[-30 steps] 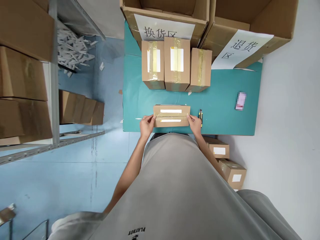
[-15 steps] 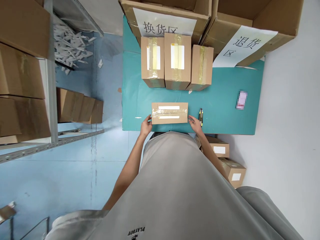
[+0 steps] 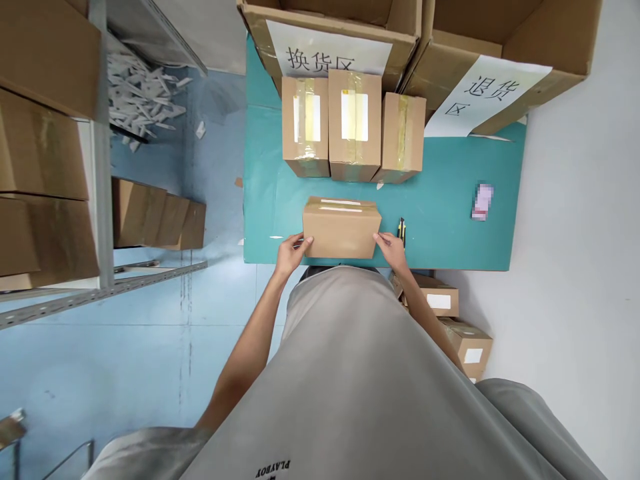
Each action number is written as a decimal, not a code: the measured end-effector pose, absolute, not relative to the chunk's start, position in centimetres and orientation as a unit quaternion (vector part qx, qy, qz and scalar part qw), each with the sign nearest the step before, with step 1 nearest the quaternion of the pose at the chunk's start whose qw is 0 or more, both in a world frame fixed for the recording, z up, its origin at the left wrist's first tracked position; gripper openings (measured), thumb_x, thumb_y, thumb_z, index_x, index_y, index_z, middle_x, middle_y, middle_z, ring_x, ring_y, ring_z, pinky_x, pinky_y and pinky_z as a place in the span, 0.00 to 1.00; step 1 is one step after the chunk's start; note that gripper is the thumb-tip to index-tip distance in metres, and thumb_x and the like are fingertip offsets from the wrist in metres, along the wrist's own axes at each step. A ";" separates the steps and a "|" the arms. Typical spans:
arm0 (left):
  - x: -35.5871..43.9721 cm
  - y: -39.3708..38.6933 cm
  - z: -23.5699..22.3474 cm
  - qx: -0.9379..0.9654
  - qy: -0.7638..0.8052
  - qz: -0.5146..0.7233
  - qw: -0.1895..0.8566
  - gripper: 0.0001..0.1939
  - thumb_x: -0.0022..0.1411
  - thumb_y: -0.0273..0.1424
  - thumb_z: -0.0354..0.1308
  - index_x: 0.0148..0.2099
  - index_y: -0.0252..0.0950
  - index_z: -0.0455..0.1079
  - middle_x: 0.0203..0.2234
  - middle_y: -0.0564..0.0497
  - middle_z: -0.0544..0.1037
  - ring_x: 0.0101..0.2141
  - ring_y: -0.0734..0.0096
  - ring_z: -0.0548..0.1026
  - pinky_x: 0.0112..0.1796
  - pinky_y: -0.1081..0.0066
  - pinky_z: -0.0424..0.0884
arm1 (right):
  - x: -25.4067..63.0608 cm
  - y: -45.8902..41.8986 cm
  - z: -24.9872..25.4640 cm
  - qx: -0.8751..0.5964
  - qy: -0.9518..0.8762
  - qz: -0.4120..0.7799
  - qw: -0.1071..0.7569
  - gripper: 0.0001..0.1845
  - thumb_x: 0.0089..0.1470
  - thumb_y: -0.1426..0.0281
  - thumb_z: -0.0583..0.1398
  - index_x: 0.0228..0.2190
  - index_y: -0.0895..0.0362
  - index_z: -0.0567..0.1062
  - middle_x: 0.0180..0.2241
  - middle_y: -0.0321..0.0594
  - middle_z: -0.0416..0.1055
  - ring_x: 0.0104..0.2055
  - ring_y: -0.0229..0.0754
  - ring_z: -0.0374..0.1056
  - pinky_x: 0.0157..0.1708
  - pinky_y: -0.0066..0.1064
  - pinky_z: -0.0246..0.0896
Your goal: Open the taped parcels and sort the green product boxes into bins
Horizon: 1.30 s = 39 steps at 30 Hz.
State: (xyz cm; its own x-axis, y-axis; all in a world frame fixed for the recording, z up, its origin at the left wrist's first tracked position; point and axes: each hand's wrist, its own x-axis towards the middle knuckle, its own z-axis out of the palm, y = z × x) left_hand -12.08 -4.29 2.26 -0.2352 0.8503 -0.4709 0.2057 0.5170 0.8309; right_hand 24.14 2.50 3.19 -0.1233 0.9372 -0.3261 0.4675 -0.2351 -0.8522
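Note:
A small brown cardboard box (image 3: 341, 230) is tilted near the front edge of the teal-topped table (image 3: 450, 247). Its plain side faces me, and the taped, labelled face leans away at the top. My left hand (image 3: 293, 252) grips the box's left end, thumb on the near face. At the opposite end my right hand (image 3: 391, 249) pinches the corner between thumb and fingers. Just beyond the right hand lies a black and yellow utility knife (image 3: 401, 232).
Three taped boxes (image 3: 355, 127) stand behind, before two large open cartons (image 3: 345, 20) with paper signs. A blurred pink item (image 3: 482, 201) lies at the right. A metal shelf (image 3: 103, 167) with boxes rises on the left; more boxes (image 3: 465, 340) sit below the table's right side.
The box has tipped so its labelled face turned away and a plain side now shows. Both hands have closed onto its ends.

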 end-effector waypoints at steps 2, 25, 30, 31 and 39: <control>-12.1 -3.8 2.2 0.368 0.739 0.298 0.480 0.33 0.67 0.56 0.65 0.57 0.33 0.85 0.55 0.37 0.86 0.47 0.51 0.85 0.53 0.57 0.81 | 23.6 3.0 2.9 -0.628 -0.585 0.461 0.225 0.38 0.68 0.37 0.59 0.47 0.57 0.90 0.46 0.51 0.87 0.51 0.61 0.83 0.58 0.52 0.78; -10.7 -5.7 1.6 0.339 0.757 0.256 0.497 0.21 0.60 0.32 0.66 0.55 0.33 0.84 0.53 0.39 0.86 0.46 0.52 0.86 0.56 0.55 0.81 | 23.2 0.2 2.0 -0.647 -0.558 0.495 0.156 0.30 0.56 0.38 0.69 0.31 0.53 0.86 0.44 0.47 0.86 0.49 0.59 0.83 0.57 0.47 0.79; -11.8 -3.3 4.1 0.381 0.753 0.302 0.443 0.19 0.67 0.41 0.69 0.54 0.34 0.85 0.45 0.43 0.84 0.46 0.56 0.83 0.56 0.59 0.81 | 23.0 2.6 4.5 -0.658 -0.574 0.448 0.193 0.36 0.60 0.34 0.65 0.35 0.54 0.88 0.41 0.47 0.86 0.43 0.56 0.83 0.53 0.46 0.80; -12.0 -2.9 4.7 0.389 0.755 0.309 0.428 0.20 0.68 0.43 0.68 0.54 0.34 0.85 0.44 0.44 0.84 0.46 0.57 0.82 0.55 0.60 0.80 | 22.9 3.0 5.0 -0.667 -0.578 0.428 0.194 0.35 0.61 0.34 0.65 0.36 0.54 0.89 0.41 0.47 0.87 0.43 0.56 0.84 0.53 0.46 0.80; -11.8 -0.6 5.1 0.378 0.799 0.277 0.377 0.18 0.70 0.45 0.68 0.47 0.35 0.88 0.36 0.46 0.84 0.43 0.55 0.81 0.54 0.58 0.78 | 21.4 4.7 4.4 -0.696 -0.553 0.425 0.173 0.35 0.61 0.35 0.64 0.32 0.54 0.88 0.34 0.50 0.88 0.39 0.59 0.85 0.47 0.46 0.80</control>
